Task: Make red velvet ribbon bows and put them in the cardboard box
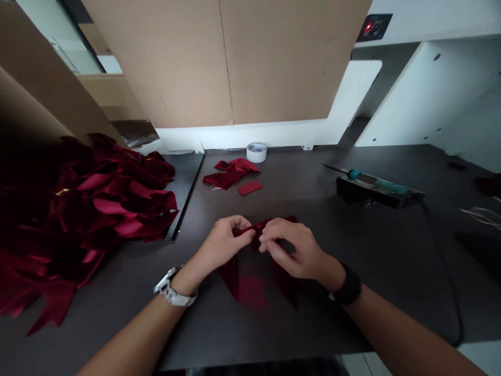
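Note:
A dark red velvet ribbon bow (pixel 256 228) is between my two hands, just above the dark table, with its tails hanging toward me. My left hand (pixel 229 237) pinches its left side between thumb and fingers. On the right side, my right hand (pixel 291 245) has its fingers curled and pressed against the middle and right loop, which they partly cover. A blurred red patch (pixel 252 290) lies beneath, between the tails. Farther back are loose red ribbon pieces (pixel 230 172) and a small flat red piece (pixel 249 188).
A large heap of red ribbon bows (pixel 117 198) fills the left side, partly on a black panel (pixel 190 193). A tape roll (pixel 256 152) stands at the back. To the right, a soldering iron (pixel 352 173) rests on a black holder (pixel 376 192), its cord (pixel 442 271) running down the table.

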Tool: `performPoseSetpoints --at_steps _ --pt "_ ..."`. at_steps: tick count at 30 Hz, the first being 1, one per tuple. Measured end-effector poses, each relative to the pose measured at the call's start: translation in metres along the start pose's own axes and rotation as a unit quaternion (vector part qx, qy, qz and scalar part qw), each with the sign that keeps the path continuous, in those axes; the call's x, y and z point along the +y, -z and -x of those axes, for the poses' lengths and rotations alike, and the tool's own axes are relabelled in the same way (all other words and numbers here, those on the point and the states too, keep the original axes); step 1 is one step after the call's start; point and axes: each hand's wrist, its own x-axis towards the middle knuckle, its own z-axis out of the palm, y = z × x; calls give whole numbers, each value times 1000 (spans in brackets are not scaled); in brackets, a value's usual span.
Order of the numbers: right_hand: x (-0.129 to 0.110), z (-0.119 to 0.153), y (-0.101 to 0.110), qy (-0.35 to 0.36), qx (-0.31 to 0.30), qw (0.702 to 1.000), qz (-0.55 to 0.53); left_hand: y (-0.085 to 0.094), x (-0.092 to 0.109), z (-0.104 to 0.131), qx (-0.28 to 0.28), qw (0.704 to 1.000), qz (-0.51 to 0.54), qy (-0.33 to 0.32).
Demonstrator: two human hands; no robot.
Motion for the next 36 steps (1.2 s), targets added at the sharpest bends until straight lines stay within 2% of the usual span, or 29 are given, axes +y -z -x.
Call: performPoseSetpoints --at_steps 2,4,8,10,12,15,20,22,24,29,33,36 --pt "3 -3 2 -10 -17 1000 9 4 2 -2 -38 992 95 80" --pt "7 -6 4 8 -48 998 30 8 3 -2 -65 978 151 125" --pt "14 -8 5 59 -111 985 117 13 6 -1 -93 963 207 144" --pt "16 -7 3 81 -121 972 183 14 7 -1 -102 960 217 146" --pt "17 -6 1 109 -99 963 226 14 7 -1 -107 958 220 152" --pt "17 -5 -2 147 -37 963 225 11 8 -1 -100 958 222 153" --pt "13 -4 -4 162 28 964 211 4 11 2 -61 971 208 100" --pt "13 -4 -5 170 44 962 210 2 11 3 -51 973 206 87" --pt "13 -4 -7 174 35 962 206 1 10 3 -47 974 205 79" --pt "17 -4 -11 136 18 970 198 1 6 3 -51 979 195 43" --pt "18 -3 -12 51 36 992 114 3 6 4 -69 979 193 2" --pt "17 -4 -12 -25 47 997 62 5 5 5 -79 981 174 -25"
